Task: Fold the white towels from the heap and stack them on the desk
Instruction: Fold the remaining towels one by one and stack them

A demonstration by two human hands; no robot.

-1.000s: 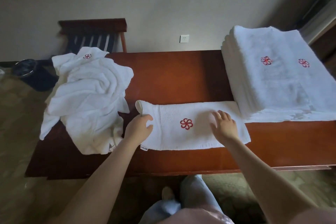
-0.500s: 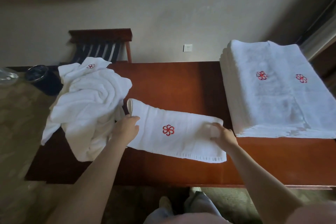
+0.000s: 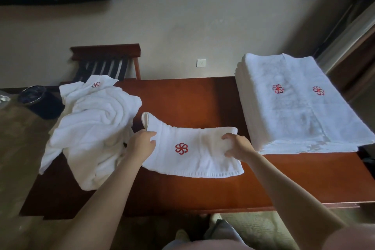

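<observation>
one folded towel (image 3: 192,154) at mid surface (image 3: 188,97), left hand (image 3: 142,144) pinching its left end, right hand (image 3: 236,146) curled on its right end, one heap (image 3: 93,128) overhanging the left edge, one stack (image 3: 300,111) far right, bare wood between

The left hand (image 3: 142,145) and right hand (image 3: 236,147) each grip an end of a folded white terry towel (image 3: 194,160) bearing a red flower emblem, over the reddish-brown wooden bench (image 3: 192,97). A crumpled white towel heap (image 3: 91,128) lies beside the left hand. A neat white towel stack (image 3: 294,111) stands right of the right hand.
</observation>
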